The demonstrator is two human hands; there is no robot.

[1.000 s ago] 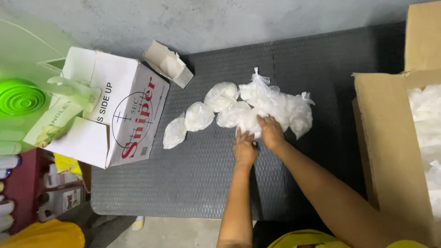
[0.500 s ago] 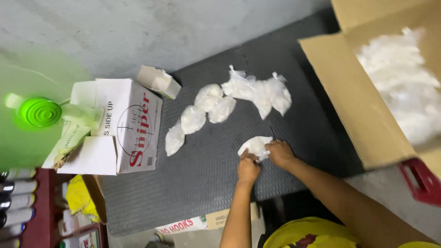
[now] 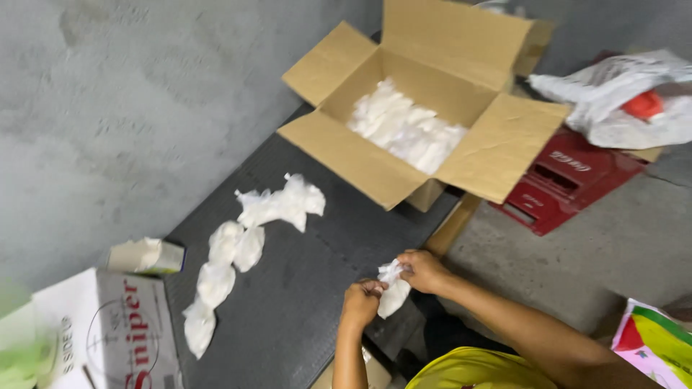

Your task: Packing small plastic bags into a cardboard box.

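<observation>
White packet (image 3: 393,292), small and soft-looking, is being held between both hands just above the near edge of the dark ribbed desk (image 3: 303,302). Left hand (image 3: 360,301) is clenching its fingers around the packet's lower side, while the right hand (image 3: 423,270) is pinching the upper end with fingers curled tight. Left of the packet, a row of similar white packets (image 3: 238,252) is lying on the desk, trailing toward a white printed carton (image 3: 108,331) with a small pale box (image 3: 146,255) beside it. Beyond the packet, an open brown cardboard box (image 3: 404,137) is sitting at the desk's far end, holding more white packets. Right of that box, a red crate (image 3: 562,184) is standing on the grey concrete floor (image 3: 613,252), with a crumpled plastic bag (image 3: 620,97) resting on top.
</observation>
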